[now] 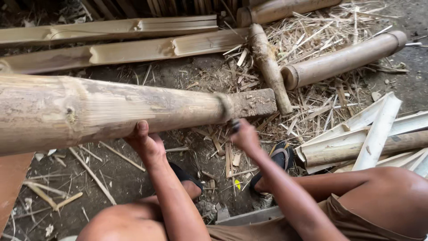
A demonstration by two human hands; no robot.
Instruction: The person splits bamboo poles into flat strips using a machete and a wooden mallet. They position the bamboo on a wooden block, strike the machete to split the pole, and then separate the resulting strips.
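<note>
Bamboo pole [111, 109], thick, stiff, seemingly heavy, rests above the left hand [145, 143] cupped under it, while the right hand [243, 134] apparently grips its underside near the cut end.

One head-worn camera looks steeply down from close above both grips. Its view faces forward over the knees. The dirt floor [133, 178] fills the frame beyond the grips.

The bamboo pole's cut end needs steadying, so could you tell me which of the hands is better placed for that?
Right, probably: the right hand sits just under the bamboo pole at its cut end, while the left hand supports it further back.
</note>
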